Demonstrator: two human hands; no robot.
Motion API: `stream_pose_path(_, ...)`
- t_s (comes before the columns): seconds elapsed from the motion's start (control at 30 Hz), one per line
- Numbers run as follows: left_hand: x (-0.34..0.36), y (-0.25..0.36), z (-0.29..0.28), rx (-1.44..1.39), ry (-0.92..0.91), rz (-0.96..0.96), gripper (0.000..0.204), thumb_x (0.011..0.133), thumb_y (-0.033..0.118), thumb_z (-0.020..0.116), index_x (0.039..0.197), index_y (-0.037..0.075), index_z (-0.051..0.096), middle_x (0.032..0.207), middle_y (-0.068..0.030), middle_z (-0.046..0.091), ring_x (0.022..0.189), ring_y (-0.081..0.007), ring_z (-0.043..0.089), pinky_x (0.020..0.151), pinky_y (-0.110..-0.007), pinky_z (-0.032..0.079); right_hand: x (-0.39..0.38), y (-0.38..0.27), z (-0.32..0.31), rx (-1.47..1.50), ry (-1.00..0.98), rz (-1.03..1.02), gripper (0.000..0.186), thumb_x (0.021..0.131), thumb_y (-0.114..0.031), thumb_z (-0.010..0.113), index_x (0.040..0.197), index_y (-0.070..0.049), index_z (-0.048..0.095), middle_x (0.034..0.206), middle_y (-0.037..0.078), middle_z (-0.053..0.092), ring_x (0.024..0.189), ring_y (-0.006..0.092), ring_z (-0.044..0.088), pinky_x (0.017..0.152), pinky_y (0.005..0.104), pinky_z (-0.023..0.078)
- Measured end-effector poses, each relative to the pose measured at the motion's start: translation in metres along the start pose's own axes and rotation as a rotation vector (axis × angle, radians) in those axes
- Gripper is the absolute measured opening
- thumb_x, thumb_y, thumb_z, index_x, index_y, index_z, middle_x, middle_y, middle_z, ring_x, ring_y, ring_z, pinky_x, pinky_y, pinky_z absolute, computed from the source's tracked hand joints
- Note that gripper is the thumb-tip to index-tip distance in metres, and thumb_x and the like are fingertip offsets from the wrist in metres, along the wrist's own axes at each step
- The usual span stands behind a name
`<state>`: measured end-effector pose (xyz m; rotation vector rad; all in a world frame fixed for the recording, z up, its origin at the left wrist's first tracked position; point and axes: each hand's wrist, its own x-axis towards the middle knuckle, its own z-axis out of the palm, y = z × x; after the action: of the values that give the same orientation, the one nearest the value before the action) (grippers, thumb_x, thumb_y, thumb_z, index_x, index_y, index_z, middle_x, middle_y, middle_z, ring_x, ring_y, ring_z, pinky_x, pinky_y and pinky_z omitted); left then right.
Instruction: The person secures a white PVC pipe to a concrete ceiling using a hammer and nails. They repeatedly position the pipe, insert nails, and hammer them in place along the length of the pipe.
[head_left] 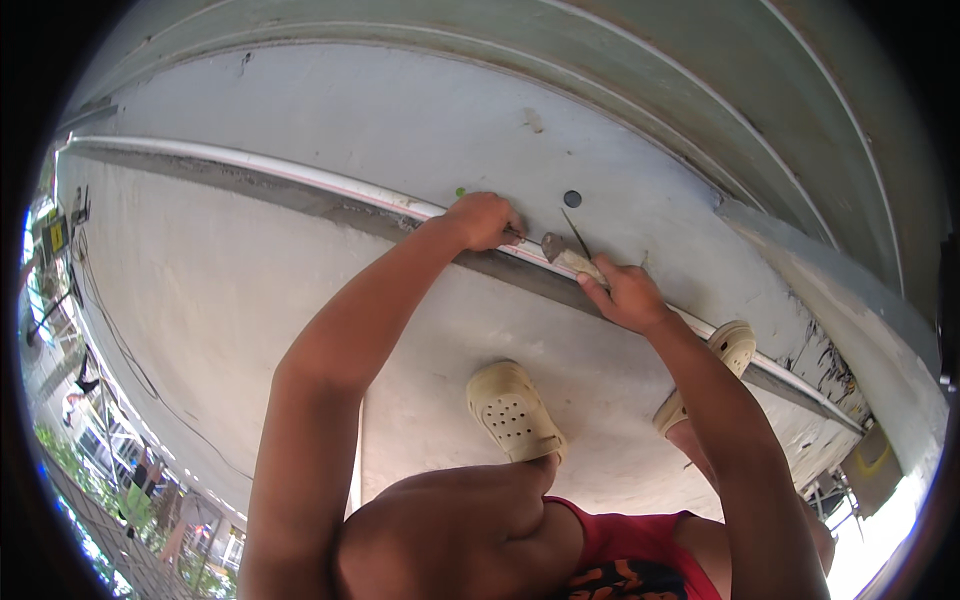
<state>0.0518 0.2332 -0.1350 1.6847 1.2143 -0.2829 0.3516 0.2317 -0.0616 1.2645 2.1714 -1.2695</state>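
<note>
A long white pipe or rail (330, 184) with a thin red line runs slantwise across the pale surface, along a dark grey strip (250, 183). My left hand (484, 221) rests on it with curled fingers, pinching a small dark thing too tiny to name. To its right, my right hand (628, 295) is closed around a hand tool (574, 261) with a blunt dark end and a pale, worn body. From beside that grip a thin pointed metal piece (576, 233) sticks up; whether it belongs to the tool I cannot tell.
A round dark hole or spot (572, 198) and a small green spot (460, 192) lie beyond the pipe. My cream clogs (510, 410) stand on the near surface. Ribbed greenish panels (690, 90) curve at the far side. Cables (125, 345) trail along the left edge.
</note>
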Motion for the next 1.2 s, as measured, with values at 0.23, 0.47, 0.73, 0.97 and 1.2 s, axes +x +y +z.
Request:
stream_pose_path(0.23,-0.003,-0.007,0.004,-0.053,0.041,0.008,0.025,0.09,0.031,0.072,0.112,0.025,0.079,0.105,-0.0082,0.077,0.102,-0.0288,0.071,0.095,-0.041,0.055,0.015,-0.01,-0.001,-0.069,0.075,-0.138,0.044,0.103,-0.049,0.055,0.104,-0.005,0.055,0.068,0.022,0.066,0.07,0.0466,0.068,0.065,0.0558,0.054)
stream_pose_path(0.47,0.004,-0.005,0.009,-0.03,0.058,0.083,0.025,0.09,0.031,0.072,0.113,0.025,0.079,0.101,-0.0092,0.076,0.101,-0.0309,0.07,0.093,-0.042,0.055,0.014,-0.003,0.01,-0.039,0.115,-0.117,0.046,0.104,-0.049,0.055,0.112,-0.004,0.058,0.071,0.024,0.067,0.072,0.0466,0.068,0.066,0.0546,0.055)
stream_pose_path(0.73,0.004,-0.002,0.005,0.012,-0.003,0.057,0.024,0.089,0.036,0.073,0.109,0.026,0.08,0.103,-0.0084,0.077,0.103,-0.0293,0.07,0.091,-0.042,0.056,0.007,0.007,0.017,-0.024,0.093,-0.109,0.047,0.103,-0.048,0.055,0.113,-0.002,0.059,0.072,0.025,0.067,0.071,0.0471,0.068,0.065,0.0544,0.055)
stream_pose_path(0.97,0.003,-0.002,0.002,-0.028,-0.03,0.022,0.026,0.09,0.032,0.073,0.116,0.031,0.079,0.107,-0.0097,0.075,0.105,-0.0297,0.07,0.093,-0.041,0.055,0.01,0.0,0.009,-0.051,0.155,-0.215,0.045,0.103,-0.048,0.057,0.11,-0.003,0.058,0.069,0.023,0.066,0.068,0.0464,0.067,0.062,0.0516,0.055)
stream_pose_path(1.2,0.001,-0.002,0.005,-0.043,-0.005,0.05,0.026,0.09,0.028,0.073,0.115,0.03,0.079,0.106,-0.0072,0.077,0.103,-0.0299,0.07,0.091,-0.041,0.056,0.019,0.002,0.012,-0.188,0.069,-0.282,0.039,0.101,-0.045,0.061,0.103,-0.007,0.056,0.067,0.019,0.066,0.063,0.0421,0.067,0.059,0.0503,0.054)
